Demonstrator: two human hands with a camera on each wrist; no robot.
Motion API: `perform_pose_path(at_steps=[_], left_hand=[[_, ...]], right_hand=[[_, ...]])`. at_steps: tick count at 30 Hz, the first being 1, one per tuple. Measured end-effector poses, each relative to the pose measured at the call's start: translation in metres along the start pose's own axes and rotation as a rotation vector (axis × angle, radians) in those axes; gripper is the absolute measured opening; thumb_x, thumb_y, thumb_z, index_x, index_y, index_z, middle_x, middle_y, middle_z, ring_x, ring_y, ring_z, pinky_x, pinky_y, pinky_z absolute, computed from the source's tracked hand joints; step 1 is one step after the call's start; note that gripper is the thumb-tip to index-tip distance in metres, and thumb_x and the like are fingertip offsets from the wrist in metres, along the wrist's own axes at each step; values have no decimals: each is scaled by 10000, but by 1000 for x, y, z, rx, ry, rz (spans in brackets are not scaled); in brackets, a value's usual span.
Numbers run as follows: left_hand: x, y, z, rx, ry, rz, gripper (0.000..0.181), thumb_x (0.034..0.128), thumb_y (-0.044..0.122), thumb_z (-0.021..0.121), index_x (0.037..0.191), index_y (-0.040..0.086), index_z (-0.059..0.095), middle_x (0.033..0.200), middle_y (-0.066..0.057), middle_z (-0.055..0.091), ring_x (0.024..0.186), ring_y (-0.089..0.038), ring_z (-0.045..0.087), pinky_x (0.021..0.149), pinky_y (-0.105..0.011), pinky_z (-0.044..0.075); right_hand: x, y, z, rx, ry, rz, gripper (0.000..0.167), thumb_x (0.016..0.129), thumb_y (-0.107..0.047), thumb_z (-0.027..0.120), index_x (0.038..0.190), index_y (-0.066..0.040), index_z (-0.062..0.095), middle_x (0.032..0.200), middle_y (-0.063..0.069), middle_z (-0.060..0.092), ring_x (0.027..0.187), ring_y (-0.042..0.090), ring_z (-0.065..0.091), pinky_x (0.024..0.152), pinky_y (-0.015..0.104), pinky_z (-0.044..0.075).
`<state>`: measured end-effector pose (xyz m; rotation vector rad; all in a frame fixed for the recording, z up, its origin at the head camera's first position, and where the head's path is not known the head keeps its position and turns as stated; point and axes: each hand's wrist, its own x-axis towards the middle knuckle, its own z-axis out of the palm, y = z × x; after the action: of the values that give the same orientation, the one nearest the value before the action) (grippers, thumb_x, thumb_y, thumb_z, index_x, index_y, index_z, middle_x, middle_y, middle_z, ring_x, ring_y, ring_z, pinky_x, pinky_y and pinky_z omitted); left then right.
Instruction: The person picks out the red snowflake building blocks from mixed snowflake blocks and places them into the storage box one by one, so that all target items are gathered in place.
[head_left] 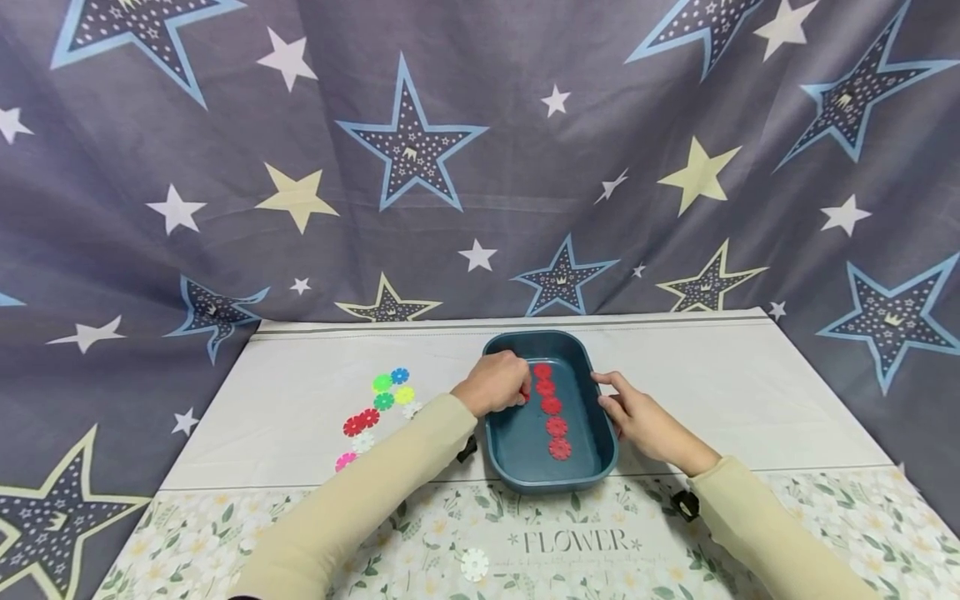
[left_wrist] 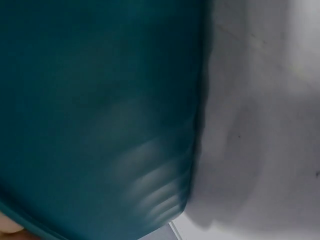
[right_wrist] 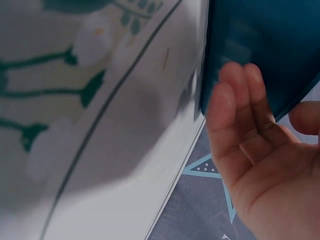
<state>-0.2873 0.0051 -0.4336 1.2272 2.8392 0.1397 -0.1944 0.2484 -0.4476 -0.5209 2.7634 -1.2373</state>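
A dark teal plastic basin (head_left: 517, 462) stands on the table, with several red notched plastic discs (head_left: 551, 405) lined up on its floor. My left hand (head_left: 495, 383) reaches over the basin's left rim, fingers curled, and pinches a red disc (head_left: 525, 398) partly hidden under the fingertips. In the left wrist view the basin's outer wall (left_wrist: 100, 100) fills the left side; a bit of finger (left_wrist: 10, 225) shows at the corner. My right hand (head_left: 641, 421) is at the basin's right side. Its fairly straight fingers (right_wrist: 235, 100) rest against the outer wall.
Left of the basin lie loose notched discs: green (head_left: 383, 401), yellow (head_left: 405, 395), blue (head_left: 400, 376), red (head_left: 353, 426), white (head_left: 363, 442) and pink (head_left: 346, 461). A white disc (head_left: 475, 565) lies near the front. A star-patterned curtain (head_left: 450, 233) hangs behind the table.
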Motion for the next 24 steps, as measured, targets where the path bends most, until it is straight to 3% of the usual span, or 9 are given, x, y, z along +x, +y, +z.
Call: perform_pose_path(at_steps=[7, 13, 16, 20, 24], left_hand=[[2, 0, 2, 101, 15, 48, 176, 822, 105, 698, 725, 234, 769, 785, 112, 670, 745, -102, 575, 629, -239, 477], [-5, -3, -2, 50, 80, 44, 179, 864, 96, 622, 827, 183, 774, 823, 40, 601, 778, -161, 508, 650, -267, 452], [-12, -8, -14, 6, 165, 40, 147, 876, 151, 627, 907, 161, 770, 840, 27, 576, 805, -161, 512, 670, -285, 461], [-28, -18, -40, -18, 275, 22, 156, 872, 181, 640, 964, 159, 763, 882, 27, 595, 841, -155, 533, 694, -295, 463], [-50, -34, -60, -48, 306, -35, 158, 873, 178, 639, 973, 144, 756, 892, 3, 621, 820, -158, 519, 668, -298, 448]], right_hand=[[0, 0, 1, 7, -2, 0, 394, 1023, -148, 418, 1406, -77, 360, 667, 17, 513, 557, 217, 544, 521, 342, 493], [0, 1, 2, 19, -8, 0, 398, 1025, -159, 415, 1410, -81, 355, 670, 22, 512, 561, 228, 545, 521, 335, 491], [0, 0, 3, 19, -8, -6, 401, 1025, -161, 413, 1414, -85, 352, 681, 18, 516, 564, 217, 545, 518, 317, 488], [0, -1, 1, 10, 1, 0, 397, 1025, -162, 414, 1412, -91, 358, 671, 20, 509, 565, 234, 549, 517, 309, 487], [-1, -1, 0, 5, -2, 6, 397, 1025, -160, 412, 1413, -92, 356, 648, 24, 497, 564, 248, 547, 519, 306, 485]])
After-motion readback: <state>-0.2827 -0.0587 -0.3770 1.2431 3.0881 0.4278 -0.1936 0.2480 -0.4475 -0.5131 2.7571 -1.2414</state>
